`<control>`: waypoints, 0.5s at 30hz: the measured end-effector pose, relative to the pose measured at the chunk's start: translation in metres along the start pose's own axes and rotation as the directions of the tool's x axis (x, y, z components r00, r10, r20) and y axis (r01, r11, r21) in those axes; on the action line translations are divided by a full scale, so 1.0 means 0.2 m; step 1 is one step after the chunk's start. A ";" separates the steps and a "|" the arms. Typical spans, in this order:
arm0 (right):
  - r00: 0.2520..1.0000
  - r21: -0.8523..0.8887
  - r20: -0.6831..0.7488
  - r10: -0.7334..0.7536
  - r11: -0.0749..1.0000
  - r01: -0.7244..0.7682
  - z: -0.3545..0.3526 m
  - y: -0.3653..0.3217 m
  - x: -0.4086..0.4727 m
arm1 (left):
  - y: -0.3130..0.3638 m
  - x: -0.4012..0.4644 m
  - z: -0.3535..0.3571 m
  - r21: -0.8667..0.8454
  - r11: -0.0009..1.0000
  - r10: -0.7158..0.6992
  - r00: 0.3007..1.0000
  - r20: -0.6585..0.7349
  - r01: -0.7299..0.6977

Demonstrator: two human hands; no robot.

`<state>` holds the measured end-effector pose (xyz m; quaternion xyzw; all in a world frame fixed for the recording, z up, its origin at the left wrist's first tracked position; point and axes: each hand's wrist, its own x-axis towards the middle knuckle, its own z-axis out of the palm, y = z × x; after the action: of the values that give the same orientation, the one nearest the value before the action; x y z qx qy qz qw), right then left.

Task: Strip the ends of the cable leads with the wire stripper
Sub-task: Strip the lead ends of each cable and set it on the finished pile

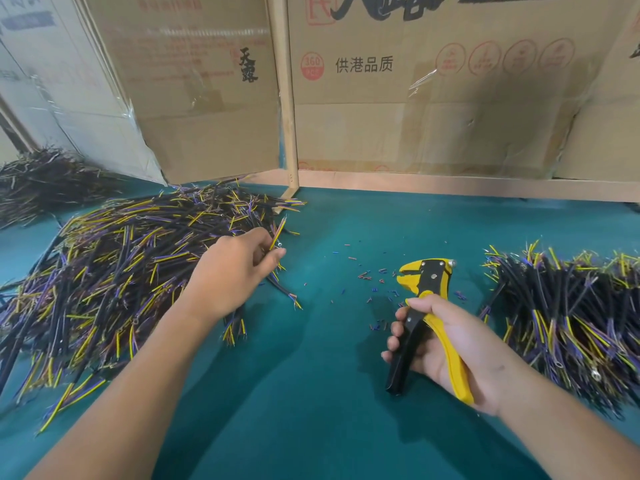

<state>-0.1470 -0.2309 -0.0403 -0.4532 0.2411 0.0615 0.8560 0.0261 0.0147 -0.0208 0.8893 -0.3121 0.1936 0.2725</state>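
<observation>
A big heap of black cables with yellow and purple leads (114, 271) covers the left of the green table. At its right edge my left hand (235, 275) pinches one cable (280, 230), whose leads stick up past my fingers. My right hand (446, 344) grips the yellow and black wire stripper (424, 292) by its handles, jaws pointing up and away, apart from any cable. A second heap of the same cables (571, 313) lies to the right of the stripper.
Small bits of stripped insulation (374, 275) are scattered on the green table (311, 393) between my hands. Cardboard boxes (415, 98) and a wooden post (287, 98) wall off the back. Another dark cable heap (41, 178) lies at the far left.
</observation>
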 end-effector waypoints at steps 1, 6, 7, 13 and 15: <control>1.000 0.003 0.006 0.001 1.000 -0.001 0.00 0.00 0.00 | 0.00 0.00 0.00 0.008 1.000 0.011 1.000 -0.006 -0.011; 1.000 0.005 0.018 0.010 1.000 -0.010 -0.01 0.00 0.01 | 0.02 0.00 0.01 -0.015 0.999 0.031 1.000 -0.002 -0.031; 1.000 0.003 0.019 0.009 1.000 -0.009 -0.01 0.00 0.01 | 0.02 0.00 0.02 -0.046 0.999 0.000 1.000 -0.006 0.000; 1.000 -0.008 0.022 0.004 1.000 -0.003 -0.01 0.00 0.01 | 0.07 0.00 0.10 -0.325 0.910 -0.255 0.966 0.054 0.258; 1.000 -0.008 0.026 0.005 1.000 -0.004 -0.01 0.00 0.01 | 0.10 -0.02 0.14 -0.340 0.907 -0.220 0.968 0.117 0.247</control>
<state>-0.1465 -0.2330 -0.0427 -0.4554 0.2308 0.0703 0.8570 0.0145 -0.0143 -0.0370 0.8638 -0.2430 0.0666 0.4363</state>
